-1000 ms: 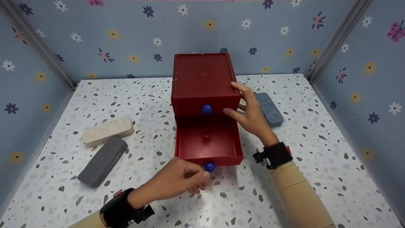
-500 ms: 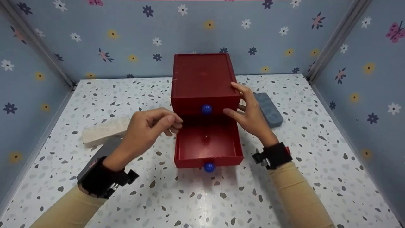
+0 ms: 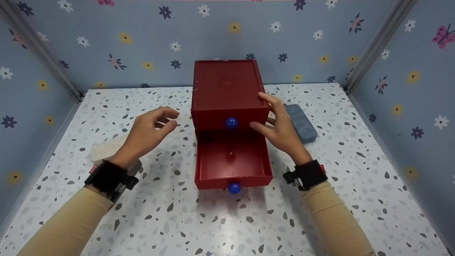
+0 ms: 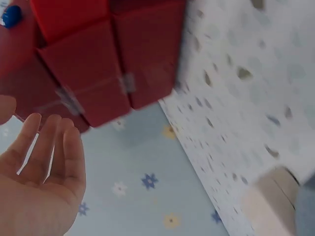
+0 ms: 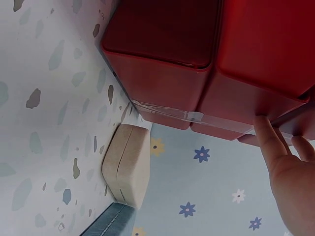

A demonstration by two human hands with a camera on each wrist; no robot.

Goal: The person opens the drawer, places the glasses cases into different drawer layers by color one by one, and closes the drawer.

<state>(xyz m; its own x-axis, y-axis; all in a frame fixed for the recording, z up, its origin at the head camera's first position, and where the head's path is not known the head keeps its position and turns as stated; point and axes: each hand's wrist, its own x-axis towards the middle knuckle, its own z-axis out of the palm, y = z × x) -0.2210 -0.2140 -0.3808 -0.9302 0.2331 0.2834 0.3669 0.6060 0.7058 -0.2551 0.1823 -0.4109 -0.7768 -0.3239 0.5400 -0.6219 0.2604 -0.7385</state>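
A red drawer cabinet (image 3: 227,85) stands at the back middle, with a blue ball knob (image 3: 231,123) on its upper drawer. Below, another drawer (image 3: 217,183) is pulled out toward me and shows a bare red floor; its front carries a second blue knob (image 3: 234,188). My right hand (image 3: 284,131) holds the cabinet's right front corner, thumb on the front face and fingers along the side and top edge. Left of the cabinet, my left hand (image 3: 147,133) hovers apart from it, fingers loosely bent around nothing. The left wrist view shows the cabinet's taped side beyond the fingers (image 4: 71,152).
On the left lie a whitish oblong case (image 3: 103,150) and a dark grey one (image 3: 135,169), partly hidden by my left arm. A blue-grey case (image 3: 302,122) lies right of the cabinet, beside a beige case (image 5: 127,160). Flower-patterned walls (image 3: 142,39) enclose the speckled table (image 3: 241,227).
My left hand has left the open drawer's front near its knob, moved up and away to the left, and its fingers have loosened. The right hand stays on the cabinet.
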